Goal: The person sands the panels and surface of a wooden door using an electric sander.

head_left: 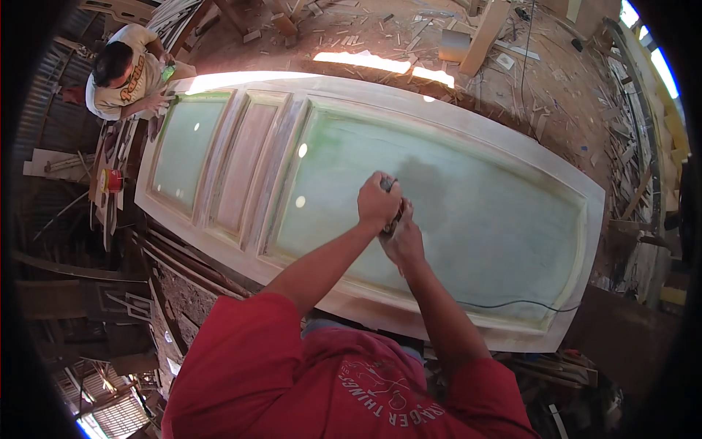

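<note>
A large wooden panelled door (pixel 351 95) lies flat in front of me, its recessed panels tinted green. Over its large panel (pixel 504 212), both of my hands meet on a dark handheld tool (pixel 395 212). My left hand (pixel 378 203) is closed around the tool's upper part. Just below and to the right, my right hand (pixel 404 238) wraps round its lower part. Much of the tool is hidden by my fingers, so its exact kind is unclear. A dark cord (pixel 512 302) runs across the panel's lower right.
A co-worker (pixel 131 73) leans over the door's far left end, holding something green. A red container (pixel 112 181) stands left of the door. Wood scraps (pixel 409 36) litter the ground beyond, near a wooden post (pixel 485 36). Planks lie along the near left edge.
</note>
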Tool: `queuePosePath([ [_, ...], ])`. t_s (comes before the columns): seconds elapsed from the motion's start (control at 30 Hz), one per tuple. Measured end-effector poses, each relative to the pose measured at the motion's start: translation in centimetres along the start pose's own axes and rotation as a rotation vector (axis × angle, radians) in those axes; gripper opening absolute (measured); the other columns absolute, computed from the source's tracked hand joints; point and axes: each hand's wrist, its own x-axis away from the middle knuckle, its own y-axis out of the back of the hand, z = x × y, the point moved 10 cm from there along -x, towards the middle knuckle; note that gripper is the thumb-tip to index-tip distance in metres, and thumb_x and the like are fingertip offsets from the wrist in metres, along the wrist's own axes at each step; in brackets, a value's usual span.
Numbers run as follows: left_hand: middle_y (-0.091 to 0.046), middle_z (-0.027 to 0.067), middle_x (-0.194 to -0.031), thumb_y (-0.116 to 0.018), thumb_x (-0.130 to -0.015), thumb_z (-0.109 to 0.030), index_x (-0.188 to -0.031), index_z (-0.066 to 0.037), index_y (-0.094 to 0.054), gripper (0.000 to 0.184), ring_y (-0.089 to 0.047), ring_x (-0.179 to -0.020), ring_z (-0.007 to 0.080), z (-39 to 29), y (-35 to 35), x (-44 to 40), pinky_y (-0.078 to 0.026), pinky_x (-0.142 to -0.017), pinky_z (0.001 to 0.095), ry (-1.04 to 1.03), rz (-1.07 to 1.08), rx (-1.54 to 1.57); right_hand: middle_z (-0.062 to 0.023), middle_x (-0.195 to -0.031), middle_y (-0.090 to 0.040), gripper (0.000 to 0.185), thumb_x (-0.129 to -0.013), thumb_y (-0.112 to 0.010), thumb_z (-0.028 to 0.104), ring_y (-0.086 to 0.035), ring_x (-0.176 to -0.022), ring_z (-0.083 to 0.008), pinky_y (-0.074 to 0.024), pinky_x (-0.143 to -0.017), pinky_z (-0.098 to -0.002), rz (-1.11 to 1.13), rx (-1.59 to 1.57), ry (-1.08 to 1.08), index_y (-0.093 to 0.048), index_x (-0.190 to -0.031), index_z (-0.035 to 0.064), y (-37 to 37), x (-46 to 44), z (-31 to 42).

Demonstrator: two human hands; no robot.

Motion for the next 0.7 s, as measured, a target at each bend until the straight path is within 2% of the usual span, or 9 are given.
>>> queuePosePath([
  [0.07,-0.079,0.0188,-0.096,-0.074,-0.089,-0.029,-0.102,-0.005,-0.073,0.028,-0.077,-0.091,0.0382,-0.7,-0.5,-2.7,-0.06,-0.088,0.0458,-0.011,-0.004,-0.03,-0.0269,-0.129,-0.074,0.093,-0.09,-0.084,0.024,-0.074,-0.112,-0.048,-0.0599,-0.092,-0.0505,-0.046,0.007,0.058,-0.025,-0.16,0.0038,0.2,-3.0,0.1],
  [0.17,-0.08,0.0189,-0.095,-0.074,-0.088,-0.029,-0.102,-0.006,-0.075,0.027,-0.078,-0.091,0.0384,-1.9,-1.1,-6.2,-0.061,-0.087,0.0465,-0.003,0.001,-0.061,-0.0295,-0.126,-0.074,0.1,-0.089,-0.087,0.034,-0.073,-0.11,-0.0509,-0.0592,-0.094,-0.0538,0.022,-0.04,-0.024,-0.026,-0.161,0.0027,1.2,-6.4,1.4],
  [0.27,-0.08,0.0208,-0.099,-0.075,-0.087,-0.029,-0.105,-0.006,-0.075,0.03,-0.078,-0.096,0.0416,-3.0,-1.3,-8.3,-0.061,-0.09,0.0496,0.023,0.018,-0.081,-0.0281,-0.125,-0.075,0.099,-0.088,-0.088,0.035,-0.073,-0.111,-0.0505,-0.0591,-0.094,-0.053,-0.012,-0.032,0.08,-0.027,-0.159,0.0022,2.1,-8.4,2.5],
  [0.4,-0.08,0.0218,-0.101,-0.076,-0.087,-0.029,-0.107,-0.006,-0.075,0.031,-0.077,-0.098,0.0432,-2.8,-1.5,-7.9,-0.061,-0.091,0.0513,0.059,0.031,-0.082,-0.0285,-0.125,-0.075,0.102,-0.087,-0.089,0.035,-0.073,-0.111,-0.0506,-0.0588,-0.095,-0.0529,0.038,0.0,0.01,-0.026,-0.16,0.0023,2.2,-8.3,2.1],
  [0.5,-0.079,0.022,-0.102,-0.075,-0.089,-0.031,-0.105,-0.006,-0.074,0.03,-0.076,-0.099,0.0442,-2.1,-1.5,-5.3,-0.06,-0.092,0.0524,0.055,0.084,-0.034,-0.0298,-0.126,-0.074,0.102,-0.089,-0.088,0.034,-0.072,-0.112,-0.0513,-0.0585,-0.096,-0.0536,0.054,-0.029,-0.063,-0.024,-0.162,0.0022,1.1,-5.9,0.4],
  [0.57,-0.079,0.0202,-0.099,-0.074,-0.09,-0.031,-0.103,-0.005,-0.073,0.028,-0.076,-0.096,0.043,-1.2,-1.4,-2.9,-0.06,-0.089,0.0497,-0.032,0.032,-0.066,-0.0304,-0.126,-0.074,0.102,-0.09,-0.087,0.033,-0.072,-0.113,-0.0519,-0.0583,-0.097,-0.0542,0.066,-0.067,-0.122,-0.023,-0.163,0.0018,0.4,-3.1,-0.7],
  [0.63,-0.077,0.0197,-0.098,-0.073,-0.092,-0.031,-0.101,-0.004,-0.071,0.028,-0.074,-0.095,0.0431,-0.4,-1.0,0.3,-0.059,-0.088,0.049,-0.072,0.01,-0.069,-0.0269,-0.132,-0.072,0.095,-0.089,-0.086,0.023,-0.073,-0.114,-0.0499,-0.0595,-0.094,-0.0518,-0.095,-0.038,0.101,-0.024,-0.16,0.0068,0.6,0.6,-0.4],
  [0.7,-0.075,0.0204,-0.099,-0.072,-0.092,-0.031,-0.1,-0.004,-0.07,0.029,-0.073,-0.097,0.0439,0.8,-0.7,4.0,-0.058,-0.088,0.0499,-0.09,0.005,-0.049,-0.0257,-0.142,-0.068,0.1,-0.09,-0.086,0.022,-0.07,-0.121,-0.0504,-0.0578,-0.098,-0.0523,0.005,-0.026,-0.031,-0.021,-0.163,0.0054,-0.4,4.3,-2.2],
])
